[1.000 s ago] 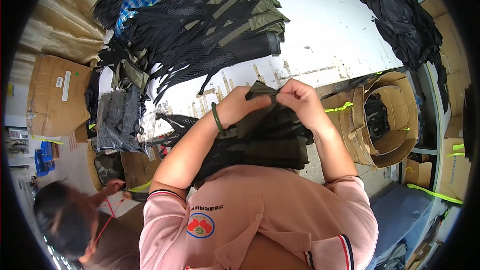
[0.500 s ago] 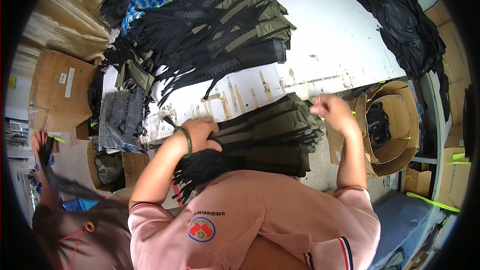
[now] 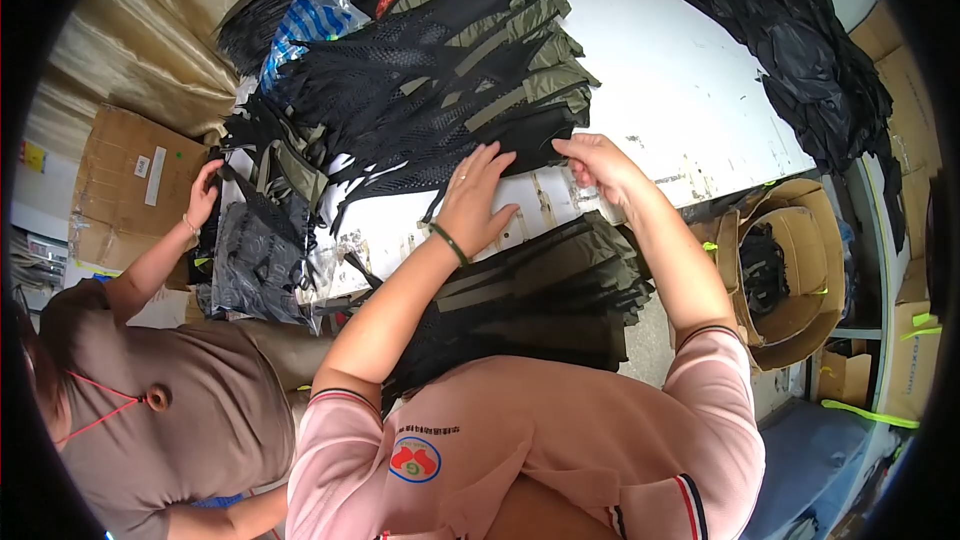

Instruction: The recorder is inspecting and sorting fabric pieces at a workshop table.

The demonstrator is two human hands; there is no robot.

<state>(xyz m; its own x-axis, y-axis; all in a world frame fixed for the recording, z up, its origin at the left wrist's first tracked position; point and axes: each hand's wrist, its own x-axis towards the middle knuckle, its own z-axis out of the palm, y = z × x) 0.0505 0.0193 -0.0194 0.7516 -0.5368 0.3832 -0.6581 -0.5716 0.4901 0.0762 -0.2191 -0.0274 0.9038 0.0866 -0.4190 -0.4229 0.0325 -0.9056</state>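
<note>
On the white table (image 3: 690, 80) lies a fanned pile of black mesh and olive fabric pieces (image 3: 480, 70). My left hand (image 3: 475, 202), a green bangle at its wrist, rests with fingers stretched out along the near edge of this pile. At the pile's right end my right hand (image 3: 597, 165) pinches the corner of the nearest black fabric piece (image 3: 540, 137). Below my forearms a second bundle of black and olive fabric strips (image 3: 540, 285) lies across my lap, partly hidden by my left arm.
A co-worker's hand (image 3: 202, 195) touches dark strips at the table's left end, beside a cardboard box (image 3: 130, 185). At right stands an open carton (image 3: 815, 285) holding black material. Black fabric (image 3: 800, 50) heaps at the back right. A blue striped bag (image 3: 305, 30) lies behind the pile.
Both my hands have moved away from the lap bundle, forward to the near edge of the table pile. The co-worker has leaned in, one hand now at the table's left end.
</note>
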